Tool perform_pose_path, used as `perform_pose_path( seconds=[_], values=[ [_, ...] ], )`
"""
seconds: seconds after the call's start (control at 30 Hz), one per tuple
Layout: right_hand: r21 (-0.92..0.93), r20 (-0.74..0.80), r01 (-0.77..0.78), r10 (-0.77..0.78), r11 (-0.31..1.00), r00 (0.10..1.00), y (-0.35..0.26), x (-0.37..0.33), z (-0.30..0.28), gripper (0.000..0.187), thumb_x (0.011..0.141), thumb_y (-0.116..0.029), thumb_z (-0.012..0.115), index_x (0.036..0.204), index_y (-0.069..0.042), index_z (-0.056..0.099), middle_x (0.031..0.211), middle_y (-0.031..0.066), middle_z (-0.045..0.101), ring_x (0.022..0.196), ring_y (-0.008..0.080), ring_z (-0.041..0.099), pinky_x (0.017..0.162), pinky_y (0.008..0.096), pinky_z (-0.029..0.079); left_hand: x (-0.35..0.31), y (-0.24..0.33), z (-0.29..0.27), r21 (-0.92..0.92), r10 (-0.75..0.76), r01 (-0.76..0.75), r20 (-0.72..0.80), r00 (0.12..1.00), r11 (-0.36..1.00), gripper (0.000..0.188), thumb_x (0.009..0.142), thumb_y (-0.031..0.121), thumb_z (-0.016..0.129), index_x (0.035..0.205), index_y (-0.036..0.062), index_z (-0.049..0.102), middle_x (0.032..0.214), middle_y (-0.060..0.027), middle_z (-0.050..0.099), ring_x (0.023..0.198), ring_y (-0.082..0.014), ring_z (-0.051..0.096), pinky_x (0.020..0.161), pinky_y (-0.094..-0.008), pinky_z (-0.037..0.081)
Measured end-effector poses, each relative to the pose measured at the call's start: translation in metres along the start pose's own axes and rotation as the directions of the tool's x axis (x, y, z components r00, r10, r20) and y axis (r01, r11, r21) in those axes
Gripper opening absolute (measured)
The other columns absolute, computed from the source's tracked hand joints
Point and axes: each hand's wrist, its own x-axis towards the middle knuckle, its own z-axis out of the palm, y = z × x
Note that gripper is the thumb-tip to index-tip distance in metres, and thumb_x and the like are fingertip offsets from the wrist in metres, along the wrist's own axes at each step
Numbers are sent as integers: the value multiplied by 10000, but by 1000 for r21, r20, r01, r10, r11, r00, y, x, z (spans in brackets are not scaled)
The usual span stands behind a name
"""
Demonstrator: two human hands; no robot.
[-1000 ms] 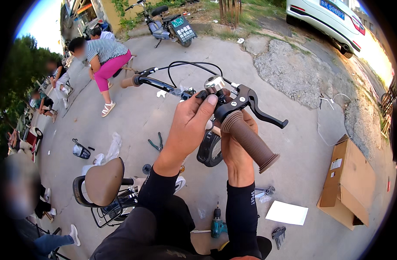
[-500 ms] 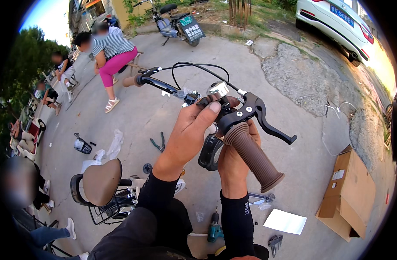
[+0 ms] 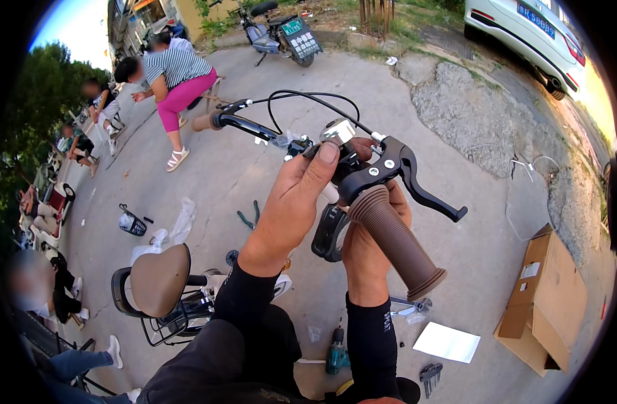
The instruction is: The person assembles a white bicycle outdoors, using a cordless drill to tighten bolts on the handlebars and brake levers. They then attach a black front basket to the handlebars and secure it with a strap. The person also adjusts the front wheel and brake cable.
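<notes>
Left hand (image 3: 288, 195) was up at the handlebar (image 3: 249, 126), its grip closed in a pinch on a small black part (image 3: 311, 151) just below the silver bell (image 3: 339, 130); thumb tip lay right by the bell's lower edge. Right hand (image 3: 368, 254) was under and behind the bar, fingers showing on both sides of it; mostly hidden, so couldn't tell how far that grip was closed.

Bell sat on the bar between the left thumb and the black brake lever (image 3: 416, 176), which pointed off to the right. Brown ribbed sleeve (image 3: 397, 242) on the bar end ran down toward the right forearm. Black cable (image 3: 308, 93) looped above the bar. Front wheel (image 3: 329, 236) showed between the wrists, partly covered.

Brown saddle (image 3: 162, 283) was lower left, well apart from both hands. On the ground: pliers (image 3: 257, 213) left of the left wrist, partly covered; small dark basket (image 3: 131, 223) farther left; teal drill (image 3: 336, 351) near the right sleeve; wrench (image 3: 419, 306), white sheet (image 3: 448, 342) and hex keys (image 3: 430, 378) to its right. Open cardboard box (image 3: 551, 303) lay far right. Person in striped top (image 3: 180, 74) was bent forward, upper left.
</notes>
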Motion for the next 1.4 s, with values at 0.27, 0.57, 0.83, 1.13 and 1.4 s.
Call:
perform_pose_path(
  seconds=[0.27, 0.57, 0.83, 1.13, 1.4],
  values=[
    [44, 22, -52, 51, 998, 998, -4, 7, 4, 367, 870, -103, 743, 1190, -6, 591, 1019, 99, 690, 836, 155, 693, 671, 263, 597, 0, 1, -7, 113, 6, -7, 8, 1000, 994, 406, 1044, 319, 510, 1152, -38, 671, 994, -65, 690, 931, -129, 618, 842, -271, 485],
    [57, 74, -71, 66, 996, 995, 7, -1, 2, 494, 931, -282, 700, 1294, 10, 536, 1180, 123, 646, 995, 195, 671, 906, 331, 556, 2, 5, -13, 169, -37, 23, 79, 996, 985, 377, 1044, 286, 501, 1127, -36, 677, 910, -40, 681, 786, -88, 621, 694, -226, 506],
    [29, 132, -80, 76, 996, 988, 4, -3, 9, 564, 935, -355, 690, 1338, -13, 495, 1235, 116, 618, 1076, 214, 645, 940, 359, 540, -1, 6, -13, 221, -51, 41, 42, 998, 974, 383, 1038, 308, 505, 1172, -14, 664, 956, -35, 689, 849, -91, 627, 760, -227, 496],
    [-42, 18, -34, 35, 999, 999, -3, 0, 9, 471, 937, -234, 697, 1284, 9, 493, 1116, 129, 660, 899, 194, 689, 818, 301, 571, -2, 11, -8, 8, -134, 134, 40, 990, 991, 389, 1024, 303, 544, 1287, 24, 608, 1091, -38, 657, 1020, -102, 570, 918, -258, 428],
    [-23, 25, -85, 86, 996, 996, -6, 6, 9, 403, 933, -202, 692, 1249, 6, 554, 1110, 109, 662, 893, 171, 685, 757, 260, 580, -1, 4, -9, -66, 30, -24, 93, 995, 998, 520, 1045, 272, 455, 1496, 51, 318, 1229, -144, 616, 1151, -180, 551, 1023, -307, 377]
  ],
)
